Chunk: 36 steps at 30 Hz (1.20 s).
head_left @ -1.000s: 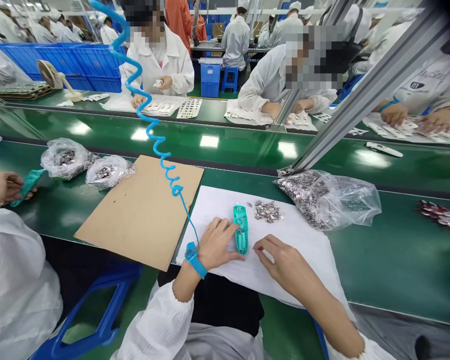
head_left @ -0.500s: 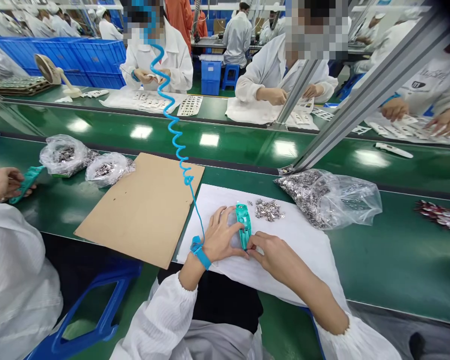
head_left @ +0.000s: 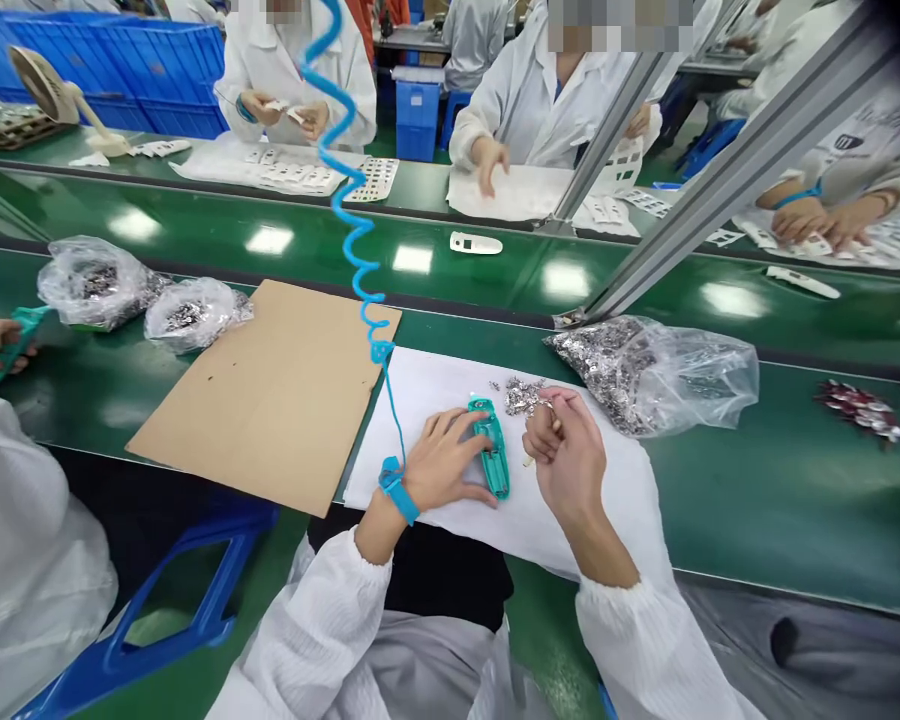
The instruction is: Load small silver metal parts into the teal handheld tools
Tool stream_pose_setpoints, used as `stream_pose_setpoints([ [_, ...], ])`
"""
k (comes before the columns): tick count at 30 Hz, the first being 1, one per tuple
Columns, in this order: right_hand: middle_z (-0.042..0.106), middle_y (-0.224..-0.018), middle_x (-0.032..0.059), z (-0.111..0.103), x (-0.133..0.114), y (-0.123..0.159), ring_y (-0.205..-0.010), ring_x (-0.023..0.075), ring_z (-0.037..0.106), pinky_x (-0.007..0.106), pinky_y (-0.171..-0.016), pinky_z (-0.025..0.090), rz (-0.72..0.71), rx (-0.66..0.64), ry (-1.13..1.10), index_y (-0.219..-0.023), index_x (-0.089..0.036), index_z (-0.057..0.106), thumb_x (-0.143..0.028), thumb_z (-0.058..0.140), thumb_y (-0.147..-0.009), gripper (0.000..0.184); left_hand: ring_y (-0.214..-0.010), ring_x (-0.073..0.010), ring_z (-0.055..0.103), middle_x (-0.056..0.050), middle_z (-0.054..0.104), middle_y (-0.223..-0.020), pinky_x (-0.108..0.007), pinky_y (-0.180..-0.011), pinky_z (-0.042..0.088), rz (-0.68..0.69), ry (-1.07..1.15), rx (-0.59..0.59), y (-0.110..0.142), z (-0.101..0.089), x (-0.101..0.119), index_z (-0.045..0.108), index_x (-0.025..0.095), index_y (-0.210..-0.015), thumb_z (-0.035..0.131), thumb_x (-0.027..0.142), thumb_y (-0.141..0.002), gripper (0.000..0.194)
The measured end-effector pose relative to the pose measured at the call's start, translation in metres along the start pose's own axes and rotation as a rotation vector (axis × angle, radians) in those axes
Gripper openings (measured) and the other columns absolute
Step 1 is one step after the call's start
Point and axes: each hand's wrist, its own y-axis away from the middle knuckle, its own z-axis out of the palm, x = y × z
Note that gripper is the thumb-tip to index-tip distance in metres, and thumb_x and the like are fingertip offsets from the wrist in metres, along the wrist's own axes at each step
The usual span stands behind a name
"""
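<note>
A teal plastic housing [head_left: 493, 455], a long hollow shell, lies on the white cloth [head_left: 435, 385]. My left hand [head_left: 446, 462] steadies it, fingertips over its upper part and the thumb stretched near its lower end. A blue wrist strap [head_left: 400, 492] with a coiled cord circles that wrist. Beside the housing, on its right, my right hand [head_left: 570, 450] is raised with fingers curled in a pinch. A thin pale tip pokes out below these fingers; what they hold is mostly hidden. Just behind them is a pile of small metal pieces [head_left: 521, 394], partly covered by the hand.
A clear bag of metal parts [head_left: 622, 375] stands behind the cloth, below a metal post [head_left: 615, 150]. Cardboard [head_left: 270, 400] and two smaller bags [head_left: 94, 285] lie left. Reddish parts [head_left: 860, 410] lie right. White shells [head_left: 476, 243] rest on the green belt; co-workers sit across and at left.
My right hand has left the housing's lower end and risen towards the metal pile. The left hand stays on the housing. A white shell has appeared on the belt, and the view has tilted down.
</note>
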Motion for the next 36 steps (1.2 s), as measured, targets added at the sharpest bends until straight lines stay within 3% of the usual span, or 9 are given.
stream_pose_setpoints([
  [3, 0.023, -0.052, -0.0109, 0.008, 0.009, -0.006, -0.044, 0.0103, 0.012, 0.019, -0.04, 0.016, -0.033, 0.003, -0.054, -0.094, -0.025, 0.054, -0.034, 0.066, -0.086, 0.017, -0.139, -0.0312, 0.034, -0.006, 0.043, -0.148, -0.049, -0.115, 0.029, 0.024, -0.004, 0.006, 0.001, 0.0, -0.004, 0.061, 0.028, -0.118, 0.073, 0.07, -0.067, 0.067],
  [9, 0.02, -0.05, -0.0117, 0.014, 0.02, -0.009, -0.041, 0.0097, 0.009, 0.02, -0.04, 0.016, -0.106, 0.007, -0.016, -0.091, -0.025, 0.052, -0.04, 0.058, -0.093, 0.016, -0.139, -0.0312, 0.031, -0.004, 0.044, -0.147, -0.05, -0.116, 0.029, 0.032, -0.001, 0.005, 0.001, 0.001, -0.005, 0.064, 0.031, -0.12, 0.064, 0.063, -0.08, 0.052],
  [26, 0.023, -0.043, -0.0135, 0.006, 0.043, -0.005, -0.034, 0.0086, 0.013, 0.017, -0.035, 0.018, -0.16, 0.068, 0.076, -0.086, -0.025, 0.051, -0.029, 0.052, -0.086, 0.005, -0.141, -0.0312, 0.03, -0.003, 0.045, -0.148, -0.052, -0.114, 0.028, 0.031, -0.022, -0.008, -0.001, 0.001, -0.001, 0.067, 0.031, -0.115, 0.061, 0.063, -0.084, 0.044],
  [30, 0.024, -0.044, -0.0137, 0.007, 0.039, -0.011, -0.035, 0.0086, 0.011, 0.017, -0.033, 0.018, -0.083, 0.058, 0.042, -0.085, -0.025, 0.049, -0.031, 0.055, -0.085, 0.009, -0.141, -0.0312, 0.031, -0.003, 0.046, -0.148, -0.051, -0.113, 0.028, 0.032, -0.03, 0.004, 0.0, 0.001, -0.001, 0.066, 0.03, -0.114, 0.062, 0.062, -0.084, 0.044],
  [36, 0.02, -0.046, -0.0134, 0.013, 0.019, -0.005, -0.038, 0.0085, 0.009, 0.016, -0.035, 0.019, -0.133, 0.035, -0.012, -0.085, -0.025, 0.051, -0.031, 0.059, -0.087, 0.009, -0.138, -0.0297, 0.034, -0.002, 0.05, -0.142, -0.048, -0.114, 0.03, 0.032, -0.021, 0.025, 0.002, 0.002, -0.001, 0.066, 0.032, -0.117, 0.056, 0.05, -0.092, 0.032],
])
